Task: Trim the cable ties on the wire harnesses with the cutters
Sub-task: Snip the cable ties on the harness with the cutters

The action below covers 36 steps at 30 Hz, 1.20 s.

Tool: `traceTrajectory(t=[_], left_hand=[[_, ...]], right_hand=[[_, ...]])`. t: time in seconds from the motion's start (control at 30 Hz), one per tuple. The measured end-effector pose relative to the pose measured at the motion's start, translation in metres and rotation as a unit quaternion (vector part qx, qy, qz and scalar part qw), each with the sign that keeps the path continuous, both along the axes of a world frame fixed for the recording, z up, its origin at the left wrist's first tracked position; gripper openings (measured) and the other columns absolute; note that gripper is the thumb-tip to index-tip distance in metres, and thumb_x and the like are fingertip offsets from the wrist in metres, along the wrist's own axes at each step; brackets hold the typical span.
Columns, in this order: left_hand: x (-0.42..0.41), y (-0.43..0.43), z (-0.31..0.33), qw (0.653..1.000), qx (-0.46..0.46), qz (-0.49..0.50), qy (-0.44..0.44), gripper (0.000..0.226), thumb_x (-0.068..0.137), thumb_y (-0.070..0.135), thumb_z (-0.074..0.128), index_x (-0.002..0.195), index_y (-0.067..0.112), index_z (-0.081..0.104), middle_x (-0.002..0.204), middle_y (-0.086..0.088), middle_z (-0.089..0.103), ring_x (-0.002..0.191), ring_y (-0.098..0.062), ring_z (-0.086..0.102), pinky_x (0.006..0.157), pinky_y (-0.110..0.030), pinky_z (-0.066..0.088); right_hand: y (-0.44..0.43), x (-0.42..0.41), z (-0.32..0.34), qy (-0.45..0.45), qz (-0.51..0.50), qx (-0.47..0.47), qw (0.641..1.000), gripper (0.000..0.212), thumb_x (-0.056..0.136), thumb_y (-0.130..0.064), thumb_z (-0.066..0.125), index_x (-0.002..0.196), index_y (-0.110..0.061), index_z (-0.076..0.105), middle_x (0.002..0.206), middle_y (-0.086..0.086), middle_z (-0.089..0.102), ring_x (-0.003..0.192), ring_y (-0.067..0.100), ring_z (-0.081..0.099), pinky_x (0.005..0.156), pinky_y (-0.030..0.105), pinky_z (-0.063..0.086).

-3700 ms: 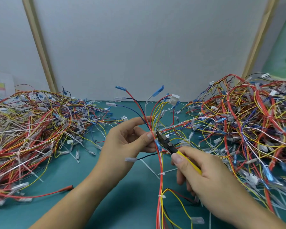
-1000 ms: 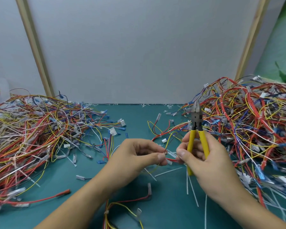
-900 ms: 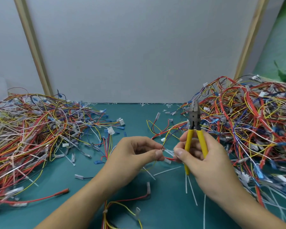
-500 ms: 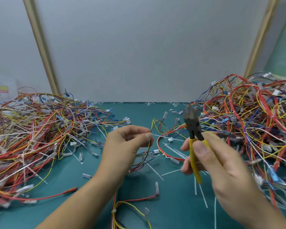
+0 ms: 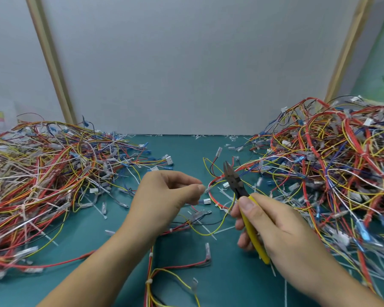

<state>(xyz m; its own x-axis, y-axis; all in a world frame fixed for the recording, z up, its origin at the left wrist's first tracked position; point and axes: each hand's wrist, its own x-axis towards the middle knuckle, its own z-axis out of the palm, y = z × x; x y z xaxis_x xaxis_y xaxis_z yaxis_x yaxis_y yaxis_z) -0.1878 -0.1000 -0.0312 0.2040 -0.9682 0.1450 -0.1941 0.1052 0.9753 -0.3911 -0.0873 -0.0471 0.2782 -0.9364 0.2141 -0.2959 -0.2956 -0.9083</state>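
Pinching harness wire (image 5: 211, 185), left fingers (image 5: 194, 189) near cutters (image 5: 235, 182)

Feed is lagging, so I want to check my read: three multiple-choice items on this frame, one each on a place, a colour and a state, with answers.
1. The cutters are in: A the left hand; B the right hand; C neither hand.
2. Their handles are: A red; B blue; C yellow.
3. The left hand is: A pinching a thin strand; B spread flat; C gripping the cutters.
Answers: B, right-hand fingers wrap the handles; C, yellow shows beside the thumb; A, thumb and forefinger meet on the strand.
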Motion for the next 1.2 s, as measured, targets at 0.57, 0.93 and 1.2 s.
traceTrajectory(t=[0.57,0.93,1.2], left_hand=[[-0.031,0.006,-0.015,0.896,-0.1,-0.016,-0.431,0.01,0.092,0.036,0.06,0.095,0.028,0.066,0.074,0.012,0.054,0.08,-0.011,0.057,0.074,-0.032,0.046],[-0.004,-0.002,-0.007,0.996,-0.072,-0.054,0.021,0.014,0.094,0.004,0.062,0.094,0.012,0.074,0.072,-0.011,0.075,0.068,-0.022,0.075,0.07,-0.025,0.059],[-0.006,-0.002,-0.004,0.988,-0.098,-0.083,0.086,0.017,0.097,0.004,0.055,0.099,0.004,0.071,0.071,-0.018,0.071,0.066,-0.03,0.073,0.072,-0.03,0.061]], right_hand=[[-0.003,0.003,0.011,-0.099,-0.067,-0.013,0.993,0.051,0.078,-0.058,0.048,0.082,-0.012,0.069,0.074,0.011,0.065,0.06,0.027,0.067,0.066,0.052,0.059],[0.0,0.002,0.009,-0.032,-0.01,0.041,0.999,0.046,0.076,-0.063,0.05,0.077,-0.021,0.07,0.073,0.006,0.064,0.062,0.029,0.068,0.06,0.046,0.058],[0.001,0.0,0.007,0.044,0.0,0.028,0.999,0.053,0.08,-0.072,0.046,0.081,-0.024,0.067,0.073,0.004,0.066,0.059,0.022,0.068,0.056,0.032,0.058]])
